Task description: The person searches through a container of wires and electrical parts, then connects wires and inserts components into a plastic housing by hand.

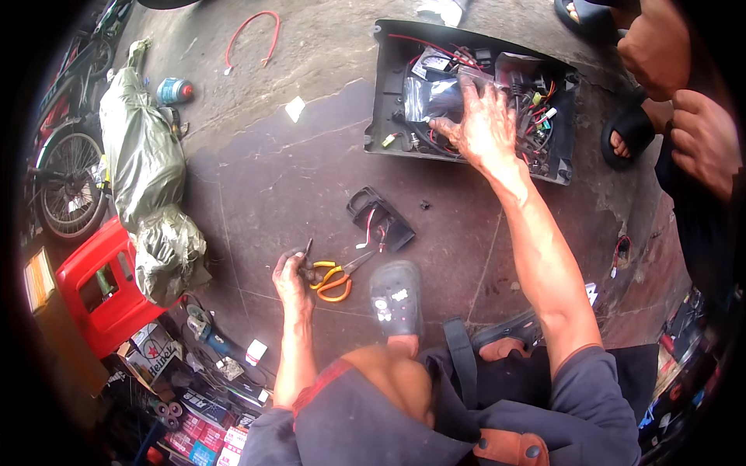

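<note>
My left hand point(291, 279) is closed near the floor, with a thin dark pointed piece point(309, 247) sticking up from its fingers; its exact kind is too small to make out. Beside it lie scissors point(334, 289) with yellow-orange handles, blades toward the upper right. Just beyond them is a black plastic housing point(392, 227) with short wires and a white connector. My right hand point(486, 128) reaches into a dark plastic tray point(374, 116), fingers spread over clear plastic packets point(427, 99). Wires, connectors and small electrical parts fill the tray around it.
A red wire loop point(252, 27) and a blue can point(172, 91) lie at the far left. A wrapped bundle point(144, 163) leans by a red plastic stool point(101, 287). An angle grinder point(206, 330) is at lower left. Another person's hands point(703, 136) and sandalled feet are at right.
</note>
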A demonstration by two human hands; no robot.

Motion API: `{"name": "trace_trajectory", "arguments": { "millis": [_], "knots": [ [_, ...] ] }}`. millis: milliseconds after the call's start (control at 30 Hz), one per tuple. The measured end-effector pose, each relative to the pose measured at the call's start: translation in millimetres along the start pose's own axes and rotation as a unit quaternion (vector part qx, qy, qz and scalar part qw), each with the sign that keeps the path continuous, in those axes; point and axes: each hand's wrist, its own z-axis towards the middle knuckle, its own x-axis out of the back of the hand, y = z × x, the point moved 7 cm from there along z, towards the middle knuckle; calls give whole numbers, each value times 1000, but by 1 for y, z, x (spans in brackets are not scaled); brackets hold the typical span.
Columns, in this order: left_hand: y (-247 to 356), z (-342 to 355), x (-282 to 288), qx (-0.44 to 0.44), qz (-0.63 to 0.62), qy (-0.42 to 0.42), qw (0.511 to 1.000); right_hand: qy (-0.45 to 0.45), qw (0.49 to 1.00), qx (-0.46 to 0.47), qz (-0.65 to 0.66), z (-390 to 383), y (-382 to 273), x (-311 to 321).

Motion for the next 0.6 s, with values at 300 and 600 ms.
{"name": "trace_trajectory", "arguments": {
  "millis": [300,600],
  "knots": [
    [4,6,-25,-23,31,27,999,210,965,148,44,-2,-12,25],
    [42,2,-80,-178,107,-60,976,93,989,111,-8,33,2,7]
  ]
}}
